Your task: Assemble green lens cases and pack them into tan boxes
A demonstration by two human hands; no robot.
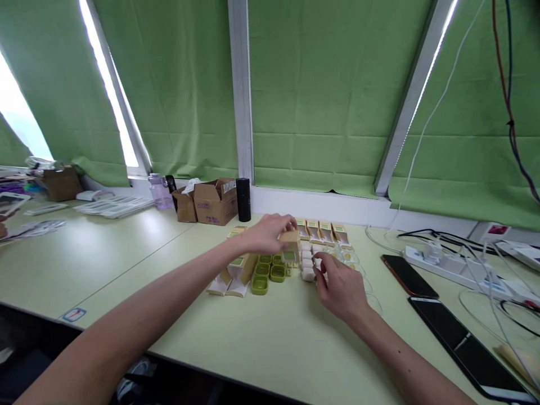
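A: What lies nearest on the table (270,337)?
B: Two dark phones, the larger (468,349) at the near right, the smaller (409,275) just beyond it. A person's right hand (342,287) reaches in, thumb and forefinger drawn narrow beside a cluster of pale blocks (308,274). Whether it pinches anything, the view does not tell.
A: And the left hand?
B: The left hand (270,232) grips a small cream carton (290,247), raised between the green cups (260,285) on one side and the blocks on the other.
A: Which step is this?
B: Handling a single carton, by the look of it, with the other hand at the blocks. The next move seems to call for a steady hold on the carton and a careful fingertip pinch, since the blocks sit close together.
A: Beyond the hands?
B: A row of similar cartons (320,232) stands behind, then a cardboard box (213,203) and a black cylinder (243,199), with green blinds (312,95) hanging farthest back.
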